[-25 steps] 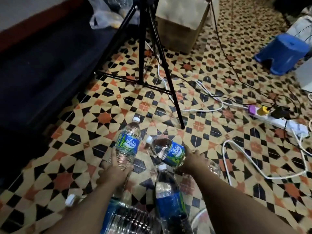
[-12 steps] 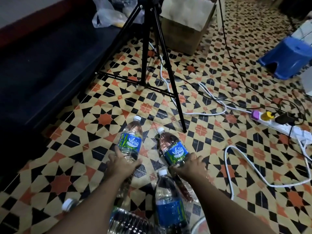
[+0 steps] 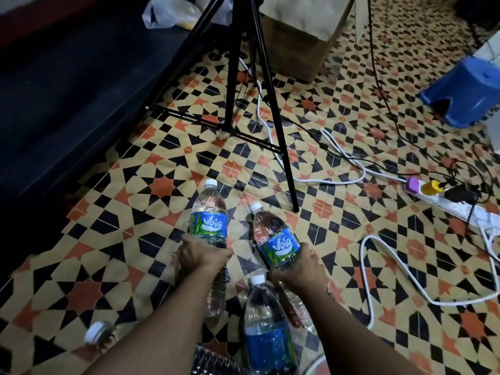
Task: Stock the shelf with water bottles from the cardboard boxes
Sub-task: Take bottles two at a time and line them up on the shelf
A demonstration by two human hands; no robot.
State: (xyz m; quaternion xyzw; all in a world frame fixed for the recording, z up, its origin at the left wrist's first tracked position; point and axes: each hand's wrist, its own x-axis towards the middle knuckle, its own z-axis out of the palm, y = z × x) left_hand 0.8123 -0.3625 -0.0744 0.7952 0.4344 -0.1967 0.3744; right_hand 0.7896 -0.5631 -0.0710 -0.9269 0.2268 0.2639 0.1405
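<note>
Two clear water bottles with blue labels lie on the patterned floor, caps pointing away from me. My left hand [image 3: 201,255] grips the left bottle [image 3: 209,220] at its middle. My right hand [image 3: 300,269] grips the right bottle [image 3: 273,239] just below its label. A third bottle [image 3: 266,328] with a blue label stands or leans between my forearms, and a fourth bottle's white cap [image 3: 94,331] shows at the lower left. A cardboard box [image 3: 300,31] stands at the far side, behind the tripod.
A black tripod [image 3: 243,90] stands just beyond the bottles, one leg ending near the right bottle. White cables and a power strip [image 3: 454,201] cross the floor on the right. A blue plastic stool [image 3: 465,90] sits far right. Dark furniture [image 3: 67,77] lines the left.
The right bottle has turned from lying crosswise to pointing away from me, roughly parallel to the left one. Both hands have stayed on their bottles.
</note>
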